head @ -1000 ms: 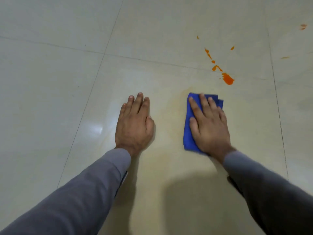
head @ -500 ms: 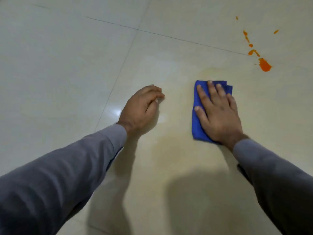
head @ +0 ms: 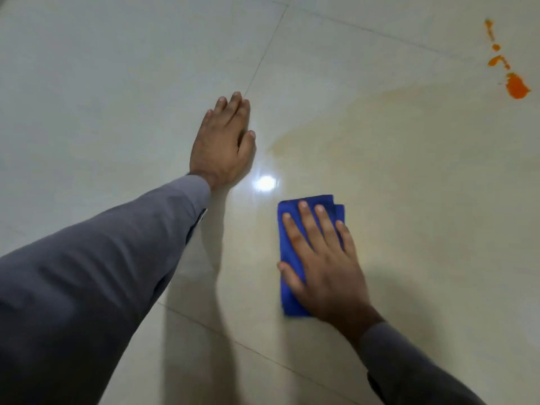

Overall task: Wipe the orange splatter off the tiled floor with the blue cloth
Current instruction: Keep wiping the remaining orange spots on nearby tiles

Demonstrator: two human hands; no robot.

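A right hand presses flat, fingers straight, on a folded blue cloth, the left hand flat on the tiled floor, orange splatter well apart.

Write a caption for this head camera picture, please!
Right hand presses blue cloth on floor; orange splatter waits.

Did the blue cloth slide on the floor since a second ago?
Yes. The blue cloth has slid back toward the person, away from the orange splatter: the gap of floor between them is clearly wider now, with the right hand pressing flat on it.
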